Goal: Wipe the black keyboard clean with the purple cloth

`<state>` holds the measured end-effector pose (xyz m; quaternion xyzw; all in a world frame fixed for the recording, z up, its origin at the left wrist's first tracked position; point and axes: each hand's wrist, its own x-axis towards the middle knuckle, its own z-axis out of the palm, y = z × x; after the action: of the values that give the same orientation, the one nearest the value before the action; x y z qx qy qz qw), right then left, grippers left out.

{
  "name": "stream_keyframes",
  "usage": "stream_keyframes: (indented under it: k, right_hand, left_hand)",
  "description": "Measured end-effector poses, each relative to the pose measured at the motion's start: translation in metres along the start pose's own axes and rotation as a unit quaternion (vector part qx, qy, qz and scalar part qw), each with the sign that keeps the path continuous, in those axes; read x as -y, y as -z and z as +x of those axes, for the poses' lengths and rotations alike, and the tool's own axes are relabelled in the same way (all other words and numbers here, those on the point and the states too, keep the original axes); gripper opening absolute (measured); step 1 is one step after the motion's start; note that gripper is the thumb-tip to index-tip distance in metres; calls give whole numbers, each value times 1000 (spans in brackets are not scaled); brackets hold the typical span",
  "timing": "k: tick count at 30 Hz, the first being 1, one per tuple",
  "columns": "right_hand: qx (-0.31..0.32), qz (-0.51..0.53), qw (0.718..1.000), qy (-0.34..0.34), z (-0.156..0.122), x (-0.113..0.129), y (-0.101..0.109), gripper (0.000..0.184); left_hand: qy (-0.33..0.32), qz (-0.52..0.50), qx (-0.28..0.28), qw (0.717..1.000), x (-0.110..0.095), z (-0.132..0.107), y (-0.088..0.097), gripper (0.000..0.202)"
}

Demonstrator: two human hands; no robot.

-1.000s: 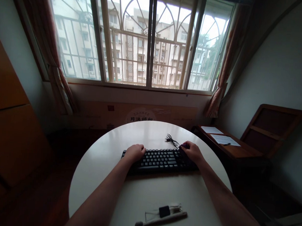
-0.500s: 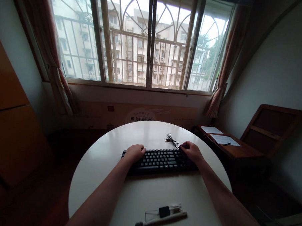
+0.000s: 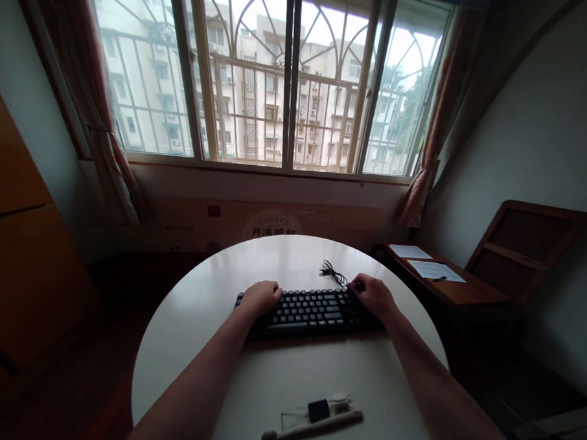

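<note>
A black keyboard (image 3: 309,311) with a coiled black cable (image 3: 334,273) behind it lies on the round white table (image 3: 181,345). My left hand (image 3: 261,299) is closed over the keyboard's left end, its fingers curled down at the far edge. At the far right corner, my right hand (image 3: 374,295) is closed, covering part of the keys. A small dark, purplish thing (image 3: 356,285) shows at its fingertips; its kind cannot be made out. Nearer to me lie a toothbrush (image 3: 313,428) with grey bristles and a wire tool with a square black middle (image 3: 319,410), apart from both hands.
To the right, a wooden chair (image 3: 510,255) bears sheets of paper (image 3: 437,270) and a dark pen (image 3: 439,279). Behind the table, a long printed cardboard box (image 3: 332,222) stands under the barred window (image 3: 288,116). An orange-brown cabinet (image 3: 19,266) is at the left.
The view has shifted very slightly. Both hands stay in the same places on the keyboard, and the toothbrush and wire tool lie as before.
</note>
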<state>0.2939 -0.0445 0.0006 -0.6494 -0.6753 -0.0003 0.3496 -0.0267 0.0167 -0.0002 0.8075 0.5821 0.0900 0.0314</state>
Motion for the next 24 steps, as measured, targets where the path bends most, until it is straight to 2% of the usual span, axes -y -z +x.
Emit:
stream_keyframes:
  k: [1, 3, 8, 10, 14, 16, 21, 24]
  right_hand:
    - [49, -14, 999, 6, 0, -2, -5, 12]
    - [88, -33, 995, 15, 1, -5, -11, 13]
    - [97, -31, 995, 25, 1, -12, -7, 15]
    - [82, -28, 996, 9, 1, -13, 0, 15]
    - [-16, -30, 998, -50, 3, -15, 12, 20]
    - [-23, -31, 997, -60, 4, -16, 15, 22]
    - [137, -24, 990, -24, 3, -16, 13, 17]
    - [190, -1, 982, 3, 0, -14, 13, 18]
  left_hand:
    - [-1, 0, 0, 1000, 0, 0, 0, 35]
    - [-3, 1, -2, 1000, 1, 0, 0, 35]
    - [-8, 5, -7, 1000, 1, 0, -1, 35]
    - [-11, 7, -10, 1000, 1, 0, -2, 36]
    - [-13, 6, -10, 1000, 1, 0, -1, 35]
    - [-9, 1, -8, 1000, 0, -1, 0, 35]
    - [-2, -7, -2, 1000, 0, 0, 0, 35]
    - [-2, -4, -3, 1000, 0, 0, -1, 35]
